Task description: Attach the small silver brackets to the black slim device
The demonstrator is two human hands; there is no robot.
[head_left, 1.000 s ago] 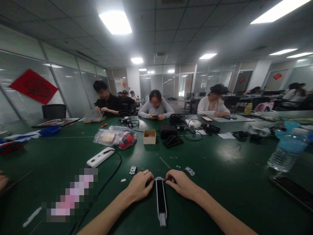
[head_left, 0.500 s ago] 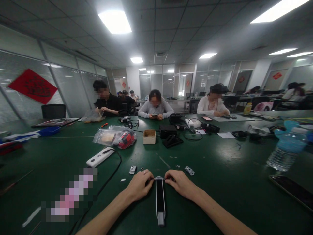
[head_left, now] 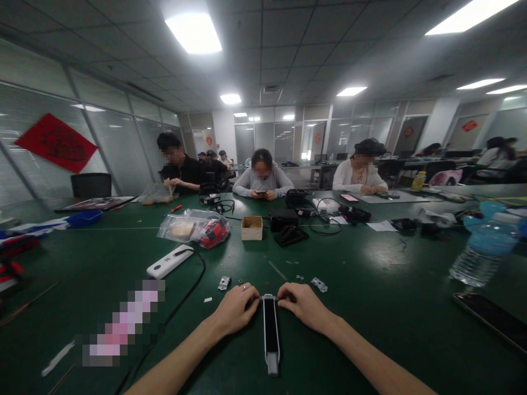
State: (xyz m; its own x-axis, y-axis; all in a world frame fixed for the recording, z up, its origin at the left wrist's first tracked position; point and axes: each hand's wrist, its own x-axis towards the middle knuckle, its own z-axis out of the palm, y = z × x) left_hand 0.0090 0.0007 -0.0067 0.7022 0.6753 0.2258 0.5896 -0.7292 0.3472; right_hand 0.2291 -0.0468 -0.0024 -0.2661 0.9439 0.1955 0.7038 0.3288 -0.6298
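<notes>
A long, narrow black piece with a silver frame (head_left: 270, 329) lies on the green table in front of me, its grey block end towards me. At its far end, my left hand (head_left: 239, 308) pinches a small metal bit on the left side. My right hand (head_left: 303, 306) pinches at the right side of the same end, thumb and finger closed. The fingertips hide most of these bits. Beyond my left hand sit a small metal bracket (head_left: 223, 283) and a nut (head_left: 240, 282). A similar bracket (head_left: 319, 285) and two small nuts (head_left: 300, 277) are beyond my right hand.
A white power strip (head_left: 169, 262) with a black cable lies to the left. Farther back are a plastic bag (head_left: 193, 227), a small open box (head_left: 251, 229) and black gear (head_left: 283, 219). A water bottle (head_left: 480, 255) and phone (head_left: 489, 318) are right. Several people sit across.
Both hands keep their pinch at the far end of the framed piece, with hardly any movement. The view has shifted slightly.
</notes>
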